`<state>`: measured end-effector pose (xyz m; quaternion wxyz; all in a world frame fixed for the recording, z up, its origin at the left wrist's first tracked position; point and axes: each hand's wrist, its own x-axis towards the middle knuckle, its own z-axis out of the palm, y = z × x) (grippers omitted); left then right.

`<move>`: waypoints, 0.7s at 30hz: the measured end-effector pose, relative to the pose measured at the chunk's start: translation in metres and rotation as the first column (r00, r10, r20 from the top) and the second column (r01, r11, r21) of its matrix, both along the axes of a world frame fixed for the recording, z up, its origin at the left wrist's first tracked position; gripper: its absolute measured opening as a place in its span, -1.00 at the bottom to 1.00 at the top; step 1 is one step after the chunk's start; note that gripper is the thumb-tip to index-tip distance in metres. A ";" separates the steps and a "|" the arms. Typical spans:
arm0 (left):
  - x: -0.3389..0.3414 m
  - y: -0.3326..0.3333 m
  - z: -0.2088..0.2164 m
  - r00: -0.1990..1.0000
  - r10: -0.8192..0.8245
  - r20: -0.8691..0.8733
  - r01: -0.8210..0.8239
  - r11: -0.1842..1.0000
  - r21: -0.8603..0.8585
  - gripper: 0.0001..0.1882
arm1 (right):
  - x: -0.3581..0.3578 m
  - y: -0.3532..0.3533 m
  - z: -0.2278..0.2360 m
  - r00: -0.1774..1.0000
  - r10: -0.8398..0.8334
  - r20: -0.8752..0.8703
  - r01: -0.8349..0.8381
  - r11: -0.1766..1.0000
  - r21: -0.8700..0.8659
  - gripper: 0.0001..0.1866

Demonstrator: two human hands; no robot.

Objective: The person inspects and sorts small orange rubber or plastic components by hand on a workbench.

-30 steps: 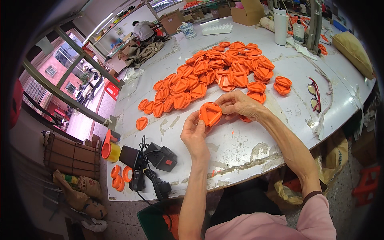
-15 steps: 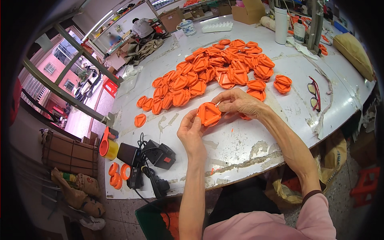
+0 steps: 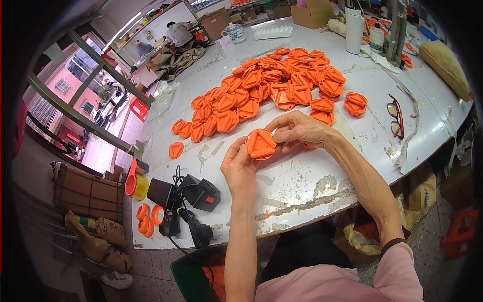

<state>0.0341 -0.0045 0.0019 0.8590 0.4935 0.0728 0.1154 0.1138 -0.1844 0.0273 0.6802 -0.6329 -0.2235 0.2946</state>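
Note:
Between my two hands is a round orange plastic disc with a raised triangle on its face, held up just above the near part of the table. My left hand grips its left edge, thumb on the near side. On the right edge, the bent thumb and fingers of my right hand pinch the disc; some fingertips are hidden behind it. Beyond my hands spreads a heap of similar orange discs. Partly covered by my right hand, another orange piece lies on the table.
Black power adapters with cables lie left of my left forearm, near orange rings and an orange-handled yellow tape roll. Red-framed glasses rest at the right. A white bottle stands farther back. Below the table edge sits a green bin.
Both hands and the disc have shifted slightly left. The disc has turned a little, so its triangle sits at a different angle. The heap looks the same.

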 end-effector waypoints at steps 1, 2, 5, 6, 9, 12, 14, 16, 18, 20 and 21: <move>0.000 0.000 0.000 1.000 -0.003 0.000 0.003 1.000 -0.022 -0.73 | 0.001 0.000 -0.002 1.000 0.016 -0.002 -0.016 1.000 0.011 -0.63; 0.001 0.000 0.000 1.000 -0.002 -0.001 0.002 1.000 -0.021 -0.73 | 0.001 0.000 -0.003 0.999 0.032 -0.003 -0.032 0.999 0.022 -0.62; 0.000 -0.002 0.002 1.000 -0.010 0.022 0.011 0.999 -0.034 -0.74 | 0.001 -0.001 -0.003 0.999 0.033 -0.001 -0.033 0.999 0.030 -0.61; 0.000 -0.002 0.002 0.999 -0.024 0.025 0.025 0.999 -0.037 -0.73 | 0.002 -0.002 -0.003 0.999 0.033 -0.002 -0.033 0.999 0.029 -0.61; 0.000 -0.002 0.003 0.999 -0.029 0.016 0.029 0.999 -0.039 -0.72 | 0.002 -0.002 -0.003 0.999 0.037 -0.026 -0.036 0.999 0.041 -0.58; -0.001 0.002 0.002 0.999 -0.041 0.008 0.041 0.998 -0.037 -0.72 | 0.002 0.001 -0.004 0.999 0.045 0.004 -0.045 0.998 0.048 -0.58; -0.001 0.002 0.001 0.998 -0.065 0.008 0.066 0.997 -0.040 -0.72 | 0.002 0.001 -0.004 0.996 0.084 -0.013 -0.083 0.996 0.042 -0.59; 0.000 0.001 0.001 0.998 -0.064 0.008 0.064 0.997 -0.040 -0.72 | 0.003 -0.001 -0.005 0.995 0.097 -0.007 -0.097 0.995 0.027 -0.59; -0.001 0.002 0.000 0.997 -0.069 0.018 0.069 0.997 -0.036 -0.72 | 0.005 0.000 -0.006 0.994 0.113 -0.001 -0.113 0.993 0.015 -0.59; 0.000 0.002 -0.001 0.997 -0.075 0.028 0.076 0.997 -0.033 -0.71 | 0.006 0.000 -0.008 0.992 0.125 0.000 -0.125 0.992 0.037 -0.60; 0.000 0.002 -0.002 0.997 -0.072 0.027 0.073 0.997 -0.034 -0.71 | 0.006 -0.001 -0.008 0.992 0.124 -0.001 -0.123 0.992 0.037 -0.60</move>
